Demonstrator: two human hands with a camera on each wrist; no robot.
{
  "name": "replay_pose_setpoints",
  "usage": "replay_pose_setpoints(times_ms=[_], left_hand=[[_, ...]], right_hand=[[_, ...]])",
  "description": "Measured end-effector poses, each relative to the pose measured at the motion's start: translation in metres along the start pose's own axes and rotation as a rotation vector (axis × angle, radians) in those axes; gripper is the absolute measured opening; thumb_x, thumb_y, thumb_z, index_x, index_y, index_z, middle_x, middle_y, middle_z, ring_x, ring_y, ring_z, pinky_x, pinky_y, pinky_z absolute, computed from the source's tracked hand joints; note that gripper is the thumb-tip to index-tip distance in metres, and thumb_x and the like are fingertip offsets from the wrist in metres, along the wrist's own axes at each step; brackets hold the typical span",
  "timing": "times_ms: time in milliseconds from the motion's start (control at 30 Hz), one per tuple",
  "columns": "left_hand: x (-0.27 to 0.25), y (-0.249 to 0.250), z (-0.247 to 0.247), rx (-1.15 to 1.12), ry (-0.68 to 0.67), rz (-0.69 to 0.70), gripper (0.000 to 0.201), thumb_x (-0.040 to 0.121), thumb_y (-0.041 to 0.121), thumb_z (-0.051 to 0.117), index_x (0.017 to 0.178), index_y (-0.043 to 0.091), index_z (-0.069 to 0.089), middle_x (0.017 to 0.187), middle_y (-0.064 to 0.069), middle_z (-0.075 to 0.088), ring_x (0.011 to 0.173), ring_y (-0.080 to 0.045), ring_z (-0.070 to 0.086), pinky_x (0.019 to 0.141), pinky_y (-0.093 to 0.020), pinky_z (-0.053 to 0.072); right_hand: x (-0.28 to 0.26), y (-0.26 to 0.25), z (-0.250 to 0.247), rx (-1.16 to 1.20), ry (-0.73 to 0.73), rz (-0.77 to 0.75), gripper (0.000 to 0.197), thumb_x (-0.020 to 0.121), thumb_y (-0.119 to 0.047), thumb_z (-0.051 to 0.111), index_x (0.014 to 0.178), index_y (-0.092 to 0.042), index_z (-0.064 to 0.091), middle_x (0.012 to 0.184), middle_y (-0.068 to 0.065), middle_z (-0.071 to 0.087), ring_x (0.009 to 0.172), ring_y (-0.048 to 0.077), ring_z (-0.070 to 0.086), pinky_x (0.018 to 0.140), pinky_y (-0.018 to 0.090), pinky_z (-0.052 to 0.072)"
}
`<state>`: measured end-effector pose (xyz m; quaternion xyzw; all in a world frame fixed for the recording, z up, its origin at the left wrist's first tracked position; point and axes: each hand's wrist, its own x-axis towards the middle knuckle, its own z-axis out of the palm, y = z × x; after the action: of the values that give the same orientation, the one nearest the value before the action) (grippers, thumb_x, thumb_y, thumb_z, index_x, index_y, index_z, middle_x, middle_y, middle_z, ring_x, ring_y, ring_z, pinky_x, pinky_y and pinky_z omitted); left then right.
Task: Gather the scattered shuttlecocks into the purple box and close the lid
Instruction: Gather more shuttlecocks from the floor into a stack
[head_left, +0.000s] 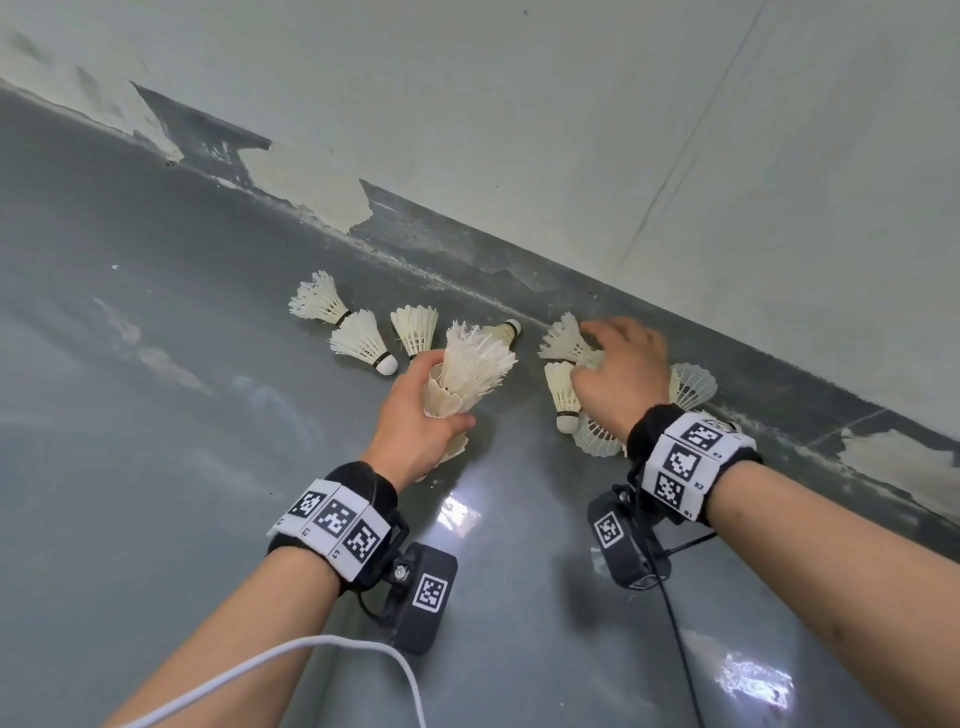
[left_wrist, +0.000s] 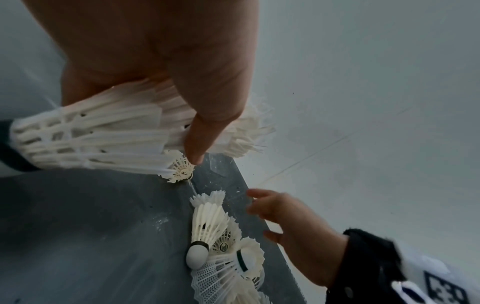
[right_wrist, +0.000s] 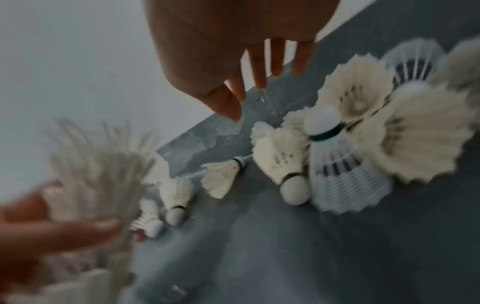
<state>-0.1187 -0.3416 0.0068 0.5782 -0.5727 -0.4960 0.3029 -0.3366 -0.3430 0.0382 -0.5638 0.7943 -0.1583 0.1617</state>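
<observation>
On the grey floor (head_left: 156, 415) at the foot of the pale wall (head_left: 571, 130), collection is under way. The left hand (head_left: 415, 421) is curled around a nested stack of white feathered shuttlecocks (head_left: 470, 371), skirts pointing up and away from the wrist. Beyond its fingertips three loose white feather shuttlecocks (head_left: 363, 340) lie in a row, with a fourth, a cream shuttlecock with a black-banded cork (head_left: 501, 332), just past the held stack.

The right hand (head_left: 621, 374) hovers over a separate heap of white shuttlecocks, feather and mesh-skirted plastic mixed (head_left: 566, 389). In the right wrist view its fingers (right_wrist: 259, 70) hang straight and spread, gripping nothing; the heap sits directly below and to the little-finger side of that hand, some pieces overlapping.

The purple box and its lid appear in no view, so their position cannot be stated.

Assessment: the task is at an early stage, with most pieces still on the floor. Recommended practice for the step in hand is to take each piece by the cork or lower skirt, not the feather tips, and to seat it cork-first into the stack so the skirts nest without crushing. The frayed top skirt suggests the feathers are fragile. The overlapping heap is best lifted singly; a broad grab risks bending skirts or scattering pieces along the wall.
</observation>
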Motion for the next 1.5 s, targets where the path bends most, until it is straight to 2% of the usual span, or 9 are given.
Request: replay_pose_setpoints(times_ms=[133,300,633,767,933,1067,1233,1367,1500], left_hand=[[0.000,0.001,0.003,0.005,-0.001,0.015,0.066,0.073,0.007,0.078,0.114,0.042,0.040,0.118,0.000,0.052,0.110,-0.024,0.053,0.098,-0.046,0.045],[-0.004,0.003,0.009,0.029,-0.033,0.002,0.067,0.073,0.008,0.077,0.116,0.044,0.040,0.118,-0.002,0.052,0.107,-0.028,0.056,0.093,-0.050,0.048],[-0.004,0.003,0.008,0.046,-0.039,0.011,0.067,0.072,0.007,0.078,0.113,0.045,0.041,0.108,0.005,0.055,0.101,-0.028,0.058,0.089,-0.048,0.051],[-0.003,0.003,0.008,0.050,-0.038,0.027,0.067,0.073,0.005,0.077,0.113,0.043,0.040,0.108,0.004,0.053,0.097,-0.028,0.058,0.089,-0.046,0.051],[-0.003,0.003,0.010,0.085,-0.045,0.011,0.067,0.072,0.006,0.077,0.119,0.039,0.042,0.117,-0.002,0.053,0.104,-0.029,0.057,0.092,-0.044,0.049],[-0.006,0.005,0.010,0.086,-0.064,-0.007,0.070,0.071,0.005,0.078,0.127,0.030,0.044,0.114,0.002,0.053,0.104,-0.025,0.056,0.093,-0.041,0.048],[-0.007,0.002,0.010,0.060,-0.115,-0.041,0.075,0.068,0.006,0.080,0.130,0.028,0.044,0.116,0.001,0.062,0.104,-0.023,0.061,0.097,-0.041,0.048],[-0.007,0.002,0.014,0.012,-0.111,-0.028,0.068,0.072,0.006,0.078,0.123,0.037,0.044,0.114,0.003,0.062,0.105,-0.022,0.060,0.098,-0.042,0.047],[-0.005,0.007,0.016,-0.003,-0.112,-0.004,0.068,0.075,0.005,0.077,0.129,0.031,0.044,0.110,0.008,0.057,0.106,-0.021,0.058,0.097,-0.036,0.046]], right_hand=[[-0.005,0.028,0.014,-0.198,-0.316,0.015,0.076,0.080,-0.037,0.062,0.146,-0.040,0.025,0.157,-0.002,0.014,0.142,0.028,0.010,0.114,0.044,0.024],[-0.008,0.028,0.022,-0.271,-0.402,-0.050,0.085,0.085,-0.028,0.059,0.146,-0.050,0.004,0.160,-0.005,-0.003,0.143,0.034,-0.002,0.113,0.051,0.027],[-0.004,0.021,0.022,-0.182,-0.241,-0.032,0.037,0.089,-0.033,0.059,0.125,-0.031,0.053,0.119,-0.005,0.057,0.135,0.020,0.022,0.112,0.051,0.007],[-0.001,0.012,0.010,0.042,-0.017,0.047,0.017,0.091,-0.037,0.055,0.107,-0.034,0.062,0.108,-0.006,0.050,0.129,0.016,0.031,0.114,0.046,0.008],[0.009,-0.013,0.002,0.432,0.160,-0.021,0.017,0.090,-0.037,0.054,0.105,-0.033,0.061,0.109,0.006,0.063,0.101,0.024,0.059,0.093,0.038,0.047],[-0.003,-0.032,0.007,0.335,-0.042,-0.218,0.020,0.095,-0.027,0.053,0.112,-0.025,0.063,0.107,0.004,0.065,0.098,0.020,0.059,0.083,0.027,0.043],[-0.008,-0.030,0.019,0.335,-0.207,-0.290,0.033,0.089,-0.048,0.037,0.114,-0.041,0.058,0.111,-0.003,0.062,0.106,0.019,0.056,0.097,0.043,0.044],[-0.013,-0.023,0.006,0.385,-0.079,-0.315,0.041,0.098,-0.039,0.034,0.138,-0.043,0.043,0.145,-0.007,0.042,0.136,0.016,0.028,0.114,0.039,0.020],[-0.005,0.011,-0.007,0.183,0.122,-0.025,0.054,0.095,-0.030,0.044,0.146,-0.037,0.029,0.155,-0.004,0.027,0.142,0.026,0.019,0.116,0.046,0.021]])
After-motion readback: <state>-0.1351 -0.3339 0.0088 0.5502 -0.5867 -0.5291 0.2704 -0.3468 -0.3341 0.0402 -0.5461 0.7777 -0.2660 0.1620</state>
